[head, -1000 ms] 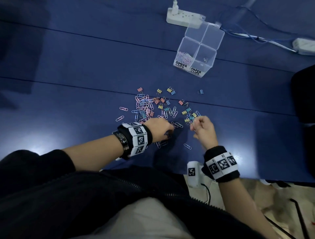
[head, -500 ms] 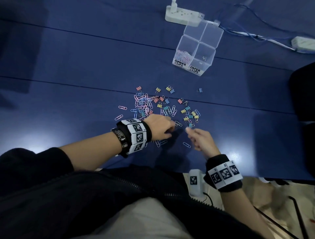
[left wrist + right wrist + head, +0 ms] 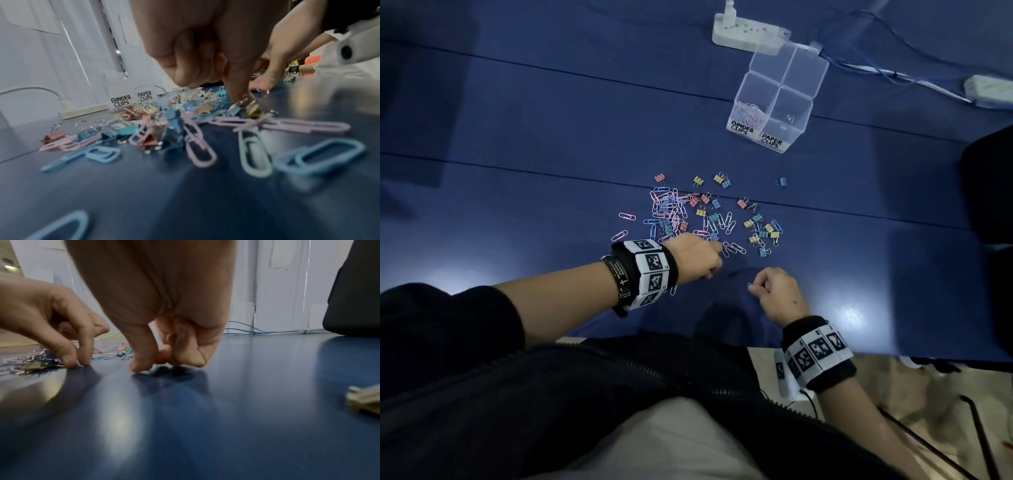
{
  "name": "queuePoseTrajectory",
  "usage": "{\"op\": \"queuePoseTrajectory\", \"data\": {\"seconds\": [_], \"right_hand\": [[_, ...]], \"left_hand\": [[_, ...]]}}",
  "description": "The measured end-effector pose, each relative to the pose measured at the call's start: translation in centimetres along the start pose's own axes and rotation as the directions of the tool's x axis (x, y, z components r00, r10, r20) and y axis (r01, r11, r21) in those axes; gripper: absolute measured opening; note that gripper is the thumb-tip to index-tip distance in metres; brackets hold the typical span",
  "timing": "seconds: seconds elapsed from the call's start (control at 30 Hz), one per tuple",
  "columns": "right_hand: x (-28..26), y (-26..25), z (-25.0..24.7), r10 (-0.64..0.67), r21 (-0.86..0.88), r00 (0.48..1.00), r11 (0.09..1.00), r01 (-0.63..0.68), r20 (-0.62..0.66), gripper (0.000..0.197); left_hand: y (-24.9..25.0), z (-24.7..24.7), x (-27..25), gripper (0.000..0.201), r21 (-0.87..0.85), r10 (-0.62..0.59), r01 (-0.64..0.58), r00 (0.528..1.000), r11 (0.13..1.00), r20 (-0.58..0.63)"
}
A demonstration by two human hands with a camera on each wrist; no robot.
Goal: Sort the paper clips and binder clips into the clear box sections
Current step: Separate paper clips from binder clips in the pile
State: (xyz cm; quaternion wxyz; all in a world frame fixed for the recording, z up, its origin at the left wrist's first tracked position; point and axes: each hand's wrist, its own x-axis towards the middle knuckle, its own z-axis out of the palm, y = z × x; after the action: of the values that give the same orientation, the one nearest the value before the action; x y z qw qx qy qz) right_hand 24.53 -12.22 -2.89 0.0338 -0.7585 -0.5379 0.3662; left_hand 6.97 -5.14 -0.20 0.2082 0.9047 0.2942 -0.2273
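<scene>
A loose pile of pastel paper clips and binder clips [image 3: 688,219] [image 3: 164,129] lies mid-table. Beyond it stands the clear four-section box [image 3: 804,73], its near sections labelled BINDER CLIPS and PAPER CLIPS; pastel clips show in the near left section. My left hand [image 3: 711,273] [image 3: 240,100] [image 3: 79,365] reaches down at the pile's near edge, fingers curled, tips pinching at a binder clip's wire handles. My right hand [image 3: 751,286] [image 3: 162,365] is apart from the pile, nearer me. Its thumb and fingers pinch a lone blue paper clip [image 3: 749,284] against the table.
A white power strip [image 3: 746,32] and blue cables [image 3: 893,73] lie behind the box, with a white adapter [image 3: 988,90] far right. A dark object [image 3: 989,188] stands at the right edge. The table's near edge [image 3: 722,339] is just behind my hands.
My right hand has drawn back from the pile's right side towards me and come down on the lone paper clip. My left hand has stayed at the pile's near edge.
</scene>
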Motion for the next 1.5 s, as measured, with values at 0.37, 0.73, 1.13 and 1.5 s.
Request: {"op": "queuePoseTrajectory", "data": {"seconds": [0.37,0.73,1.13,1.5], "right_hand": [[2.6,-5.2,1.7,-0.166,-0.001,0.968,0.986,0.168,-0.188,0.006],[2.9,-5.5,2.3,-0.170,0.010,0.971,0.985,0.174,-0.169,0.017],[2.2,-5.1,2.1,-0.198,0.014,0.974,0.980,0.201,-0.106,0.012],[3.4,-4.7,-1.7,-0.085,0.920,0.980,0.367,-0.136,0.179,0.031]], "left_hand": [[-2.1,0.1,-1.3,0.025,-0.511,-0.395,0.200,0.865,0.836,-0.308],[-6.8,0.8,-4.2,0.030,-0.949,-0.407,-0.073,0.912,-0.306,0.061],[-4.8,1.9,-3.4,0.067,-0.272,-0.334,0.292,0.935,0.917,-0.120],[-4.7,2.0,-2.6,0.038,-0.117,-0.150,0.128,0.966,0.985,-0.209]]}}
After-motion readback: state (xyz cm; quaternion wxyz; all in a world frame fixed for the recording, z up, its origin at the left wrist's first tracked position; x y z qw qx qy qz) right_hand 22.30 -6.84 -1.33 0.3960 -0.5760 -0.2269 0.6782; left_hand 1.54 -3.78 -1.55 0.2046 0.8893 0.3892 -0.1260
